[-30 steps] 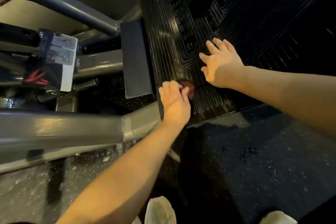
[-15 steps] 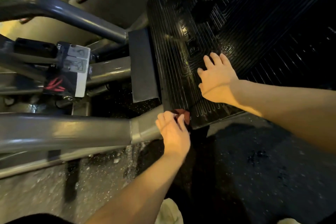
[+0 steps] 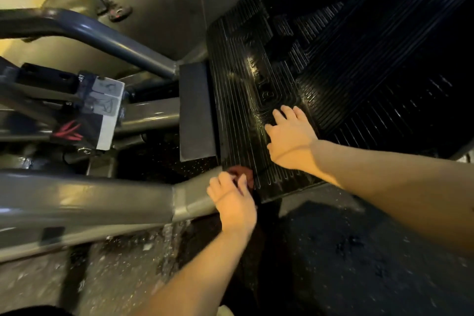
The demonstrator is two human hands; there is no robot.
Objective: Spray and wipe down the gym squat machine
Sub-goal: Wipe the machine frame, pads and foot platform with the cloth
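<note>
One red cloth (image 3: 243, 173), apparently pinched by left hand (image 3: 233, 202), touches footplate (image 3: 232, 100) corner.

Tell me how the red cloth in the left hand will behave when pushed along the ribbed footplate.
Probably floppy: the red cloth is bunched into a small wad by the curled fingers of the left hand. Likely light, since those fingers alone hold it. It may catch on the raised ribs of the footplate, though the glossy sheen there could let it slide.

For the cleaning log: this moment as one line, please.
phase: wipe | left hand grips red cloth at footplate corner | right hand flat on footplate
</note>
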